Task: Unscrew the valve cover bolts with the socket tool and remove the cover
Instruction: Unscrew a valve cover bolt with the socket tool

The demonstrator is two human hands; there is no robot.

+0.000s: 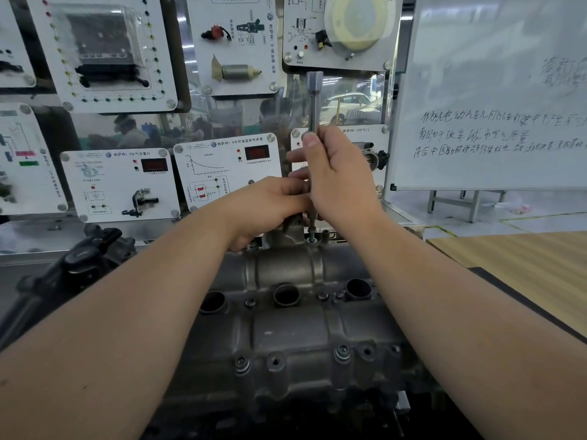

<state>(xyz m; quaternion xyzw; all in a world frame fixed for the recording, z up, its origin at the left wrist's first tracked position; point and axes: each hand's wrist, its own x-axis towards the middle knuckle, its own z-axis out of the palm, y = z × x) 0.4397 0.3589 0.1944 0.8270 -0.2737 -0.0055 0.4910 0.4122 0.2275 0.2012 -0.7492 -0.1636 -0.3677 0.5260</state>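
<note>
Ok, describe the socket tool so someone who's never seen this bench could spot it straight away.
Start at the grey valve cover in the centre and go to its far edge, where both hands meet. The socket tool is the slim metal rod standing upright there, held by the right hand; nothing else rises above the hands.

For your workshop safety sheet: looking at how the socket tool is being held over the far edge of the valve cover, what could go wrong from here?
1. The socket tool stands tall and thin, gripped mid-shaft by the right hand; if it tilts, its tip may slip off the bolt.
2. The left hand sits close to the tool's lower end, so a slip could catch its fingers.
3. A loosened bolt might drop into one of the open round holes in the valve cover.
</note>
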